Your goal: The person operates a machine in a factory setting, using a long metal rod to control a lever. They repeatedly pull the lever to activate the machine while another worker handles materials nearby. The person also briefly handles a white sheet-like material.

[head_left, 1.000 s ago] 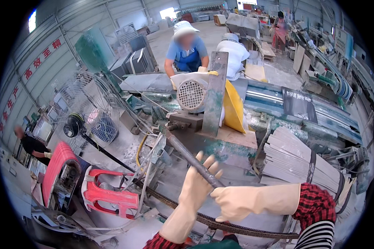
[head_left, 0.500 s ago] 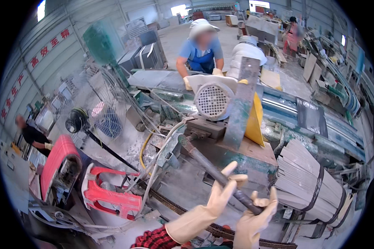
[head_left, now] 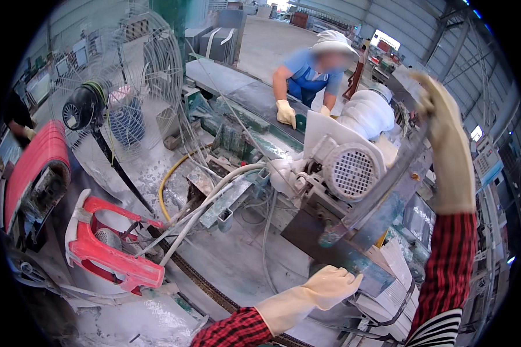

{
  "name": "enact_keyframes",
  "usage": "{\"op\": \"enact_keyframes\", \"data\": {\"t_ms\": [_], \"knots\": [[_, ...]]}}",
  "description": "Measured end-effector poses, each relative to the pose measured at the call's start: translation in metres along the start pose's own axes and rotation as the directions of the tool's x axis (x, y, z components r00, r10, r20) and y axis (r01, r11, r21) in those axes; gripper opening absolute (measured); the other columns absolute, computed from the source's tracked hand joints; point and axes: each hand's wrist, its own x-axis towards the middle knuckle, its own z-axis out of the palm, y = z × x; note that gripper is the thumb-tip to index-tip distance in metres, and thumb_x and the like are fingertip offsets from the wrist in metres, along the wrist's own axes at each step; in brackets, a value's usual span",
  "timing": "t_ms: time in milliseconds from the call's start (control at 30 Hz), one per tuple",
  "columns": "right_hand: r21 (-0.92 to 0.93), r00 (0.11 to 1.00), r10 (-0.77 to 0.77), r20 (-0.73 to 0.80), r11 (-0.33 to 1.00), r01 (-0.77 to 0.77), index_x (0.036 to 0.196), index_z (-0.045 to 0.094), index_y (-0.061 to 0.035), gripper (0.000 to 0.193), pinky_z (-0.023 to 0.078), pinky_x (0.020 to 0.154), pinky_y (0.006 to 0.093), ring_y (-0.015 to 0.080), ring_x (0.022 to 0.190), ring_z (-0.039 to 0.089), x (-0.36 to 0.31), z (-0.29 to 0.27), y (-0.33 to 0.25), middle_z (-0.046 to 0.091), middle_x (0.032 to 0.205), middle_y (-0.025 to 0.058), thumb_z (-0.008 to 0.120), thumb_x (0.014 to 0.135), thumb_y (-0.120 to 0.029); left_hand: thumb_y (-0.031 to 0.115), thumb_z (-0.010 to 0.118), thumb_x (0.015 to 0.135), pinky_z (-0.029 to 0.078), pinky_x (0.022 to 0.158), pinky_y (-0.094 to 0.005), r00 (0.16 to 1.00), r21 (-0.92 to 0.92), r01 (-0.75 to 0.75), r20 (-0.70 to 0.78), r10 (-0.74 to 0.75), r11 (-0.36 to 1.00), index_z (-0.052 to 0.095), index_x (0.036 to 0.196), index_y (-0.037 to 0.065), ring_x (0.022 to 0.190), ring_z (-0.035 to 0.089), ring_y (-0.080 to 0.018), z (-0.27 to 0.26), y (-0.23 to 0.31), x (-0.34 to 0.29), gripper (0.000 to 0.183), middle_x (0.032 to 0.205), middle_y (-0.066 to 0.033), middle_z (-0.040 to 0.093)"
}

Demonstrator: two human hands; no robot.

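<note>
My left hand [head_left: 330, 287], in a cream rubber glove, is stretched out low with its fingers loosely extended and nothing in it. It is beside the green machine base [head_left: 371, 276]; whether it touches cannot be told. My right hand [head_left: 443, 121], gloved the same way, is raised at the right, its fingers curled at the upper end of a long metal lever bar [head_left: 382, 188]. Its grip is partly hidden by the glove. From there the bar slopes down left past a grey motor with a round grille [head_left: 353, 173].
Across the machine a person in a white hat and blue apron [head_left: 307, 87] leans over the dark slab [head_left: 255, 101]. At the left are a caged fan [head_left: 87, 107], a red plastic chair [head_left: 113, 254] and hoses [head_left: 200, 211]. Strapped pale strips [head_left: 388, 303] lie low right.
The lever bar has swung from low in front of me up to the right, with my right hand rising at its end. My left hand has come off the bar. The view has shifted.
</note>
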Motion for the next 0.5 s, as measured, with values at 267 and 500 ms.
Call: {"op": "enact_keyframes", "data": {"t_ms": [267, 500], "knots": [[-0.69, 0.694, 0.196, 0.693, 0.46, 0.559, 0.114, 0.068, -0.0082, 0.033, 0.047, 0.067, 0.0284, 0.0151, 0.073, 0.057, -0.095, 0.318, 0.071, 0.058, 0.085, 0.0034, 0.072, 0.089, -0.029, 0.017, 0.06, 0.084, 0.051, 0.075, -0.0384, 0.996, -0.084, -0.004, 0.084, 0.011, 0.996, 0.057, 0.129, -0.004, 0.091, 0.066, -0.0261, -0.013, 0.0, 0.002, 0.049, 0.094, -0.0097, 0.068], [-0.433, 0.187, 0.472, 0.862, 0.491, 0.755, 0.117, 0.064, -0.0121, 0.036, 0.051, 0.08, 0.0352, 0.0239, 0.09, 0.065, -0.385, 0.307, 0.165, 0.067, 0.101, 0.0103, 0.071, 0.086, -0.03, 0.015, 0.062, 0.087, 0.055, 0.072, -0.0394, 0.918, -0.043, -0.123, -0.384, 0.097, 0.991, 0.062, 0.115, -0.005, 0.081, 0.068, -0.0286, -0.01, 0.003, -0.005, 0.035, 0.086, -0.012, 0.069]]}}
